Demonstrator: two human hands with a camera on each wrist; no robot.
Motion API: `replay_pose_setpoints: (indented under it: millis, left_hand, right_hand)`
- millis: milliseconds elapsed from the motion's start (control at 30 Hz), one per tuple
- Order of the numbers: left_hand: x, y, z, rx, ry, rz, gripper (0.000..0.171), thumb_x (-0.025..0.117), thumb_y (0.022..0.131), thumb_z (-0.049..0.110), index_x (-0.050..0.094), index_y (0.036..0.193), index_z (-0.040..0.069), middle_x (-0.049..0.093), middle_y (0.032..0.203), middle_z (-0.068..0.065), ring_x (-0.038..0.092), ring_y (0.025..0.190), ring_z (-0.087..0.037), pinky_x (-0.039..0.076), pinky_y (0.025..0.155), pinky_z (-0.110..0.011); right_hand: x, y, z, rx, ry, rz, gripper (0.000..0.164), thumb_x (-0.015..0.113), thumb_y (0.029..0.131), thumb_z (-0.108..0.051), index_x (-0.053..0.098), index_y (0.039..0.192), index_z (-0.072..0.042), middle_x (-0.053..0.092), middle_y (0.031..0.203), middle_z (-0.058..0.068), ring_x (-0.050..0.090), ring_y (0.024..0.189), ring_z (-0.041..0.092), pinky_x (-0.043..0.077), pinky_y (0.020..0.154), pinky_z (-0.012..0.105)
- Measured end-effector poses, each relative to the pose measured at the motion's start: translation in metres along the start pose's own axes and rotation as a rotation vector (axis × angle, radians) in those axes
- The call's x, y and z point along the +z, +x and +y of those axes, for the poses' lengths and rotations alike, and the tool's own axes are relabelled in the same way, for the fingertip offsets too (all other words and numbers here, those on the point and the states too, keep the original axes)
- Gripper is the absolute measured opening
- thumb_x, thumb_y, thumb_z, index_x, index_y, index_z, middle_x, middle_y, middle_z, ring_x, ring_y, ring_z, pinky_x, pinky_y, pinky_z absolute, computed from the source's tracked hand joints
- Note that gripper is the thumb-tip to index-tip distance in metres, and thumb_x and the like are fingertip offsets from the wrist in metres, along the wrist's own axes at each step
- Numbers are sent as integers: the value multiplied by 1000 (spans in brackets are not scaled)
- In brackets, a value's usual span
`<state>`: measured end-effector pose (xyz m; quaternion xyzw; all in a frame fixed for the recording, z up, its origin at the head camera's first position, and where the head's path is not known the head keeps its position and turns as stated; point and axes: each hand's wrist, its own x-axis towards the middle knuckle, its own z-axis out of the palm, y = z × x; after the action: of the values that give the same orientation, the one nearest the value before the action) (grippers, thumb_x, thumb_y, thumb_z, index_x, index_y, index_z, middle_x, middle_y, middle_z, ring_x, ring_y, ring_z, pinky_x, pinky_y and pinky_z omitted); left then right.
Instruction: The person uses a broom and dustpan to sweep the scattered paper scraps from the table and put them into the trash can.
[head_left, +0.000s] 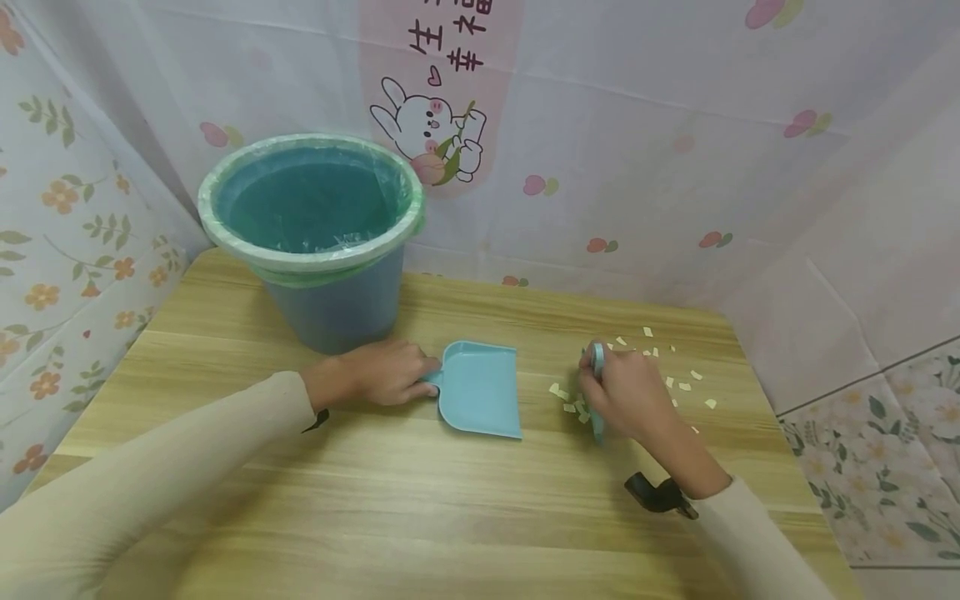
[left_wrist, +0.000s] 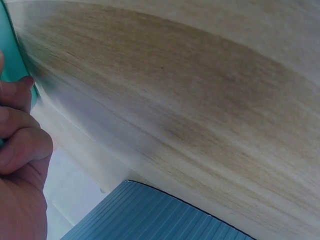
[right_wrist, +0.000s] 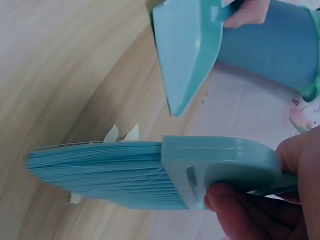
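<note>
In the head view my left hand [head_left: 390, 372] grips the short handle of a light blue dustpan [head_left: 480, 390], whose straight edge faces right. My right hand [head_left: 626, 387] holds a small blue hand brush [head_left: 597, 417] to the right of that edge. The right wrist view shows the brush's bristles [right_wrist: 105, 172] against the tabletop, with thumb and fingers around its head and handle. Small pale yellow paper scraps [head_left: 573, 407] lie beside the brush on the dustpan side. More scraps [head_left: 685, 386] are scattered beyond the right hand.
A blue bin [head_left: 337, 308] with a clear greenish liner over its rim stands at the back left, close behind the left hand. The wooden table [head_left: 420, 508] ends at a patterned curtain [head_left: 600, 167] along the back. Tiled wall borders the right side.
</note>
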<state>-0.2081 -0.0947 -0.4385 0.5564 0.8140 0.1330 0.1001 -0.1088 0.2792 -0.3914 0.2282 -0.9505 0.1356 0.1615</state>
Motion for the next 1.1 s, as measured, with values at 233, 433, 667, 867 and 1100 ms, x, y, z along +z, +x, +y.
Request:
replay_pose_setpoints:
  millis: [233, 433, 667, 867, 1100]
  left_hand:
    - [1, 0, 0, -16, 0, -10, 25, 66, 112, 26, 68, 109, 1, 52, 77, 5, 51, 70, -10, 48, 66, -31]
    - [2, 0, -1, -9, 0, -4, 24, 66, 111, 26, 68, 108, 1, 51, 77, 5, 51, 70, -10, 47, 65, -31]
    - [1, 0, 0, -13, 4, -11, 24, 66, 111, 25, 68, 109, 1, 50, 76, 5, 51, 70, -10, 47, 65, -31]
    - [1, 0, -1, -1, 11, -5, 24, 66, 112, 25, 67, 107, 1, 51, 77, 5, 51, 70, -10, 49, 66, -32]
    - [0, 0, 0, -14, 16, -15, 24, 66, 111, 25, 68, 108, 1, 51, 77, 6, 52, 71, -10, 50, 68, -33]
  right_hand:
    - [6, 15, -1, 13, 54, 29, 13, 61, 98, -1, 74, 96, 0, 62, 66, 1, 35, 50, 4, 32, 46, 28]
    - [0, 22, -3, 60, 47, 25, 11, 63, 98, -3, 74, 99, -1, 62, 64, 0, 37, 50, 7, 33, 47, 30]
    - [-13, 16, -4, 115, -65, -77, 9, 61, 97, -6, 67, 90, -8, 52, 60, -5, 45, 52, 14, 40, 50, 38]
    - [-8, 9, -6, 99, -122, -191, 6, 62, 99, -11, 63, 94, -9, 48, 58, -7, 50, 53, 18, 43, 52, 42]
    - [7, 14, -14, 25, -21, -179, 8, 63, 104, -6, 64, 96, -8, 54, 64, -8, 46, 53, 8, 42, 52, 34]
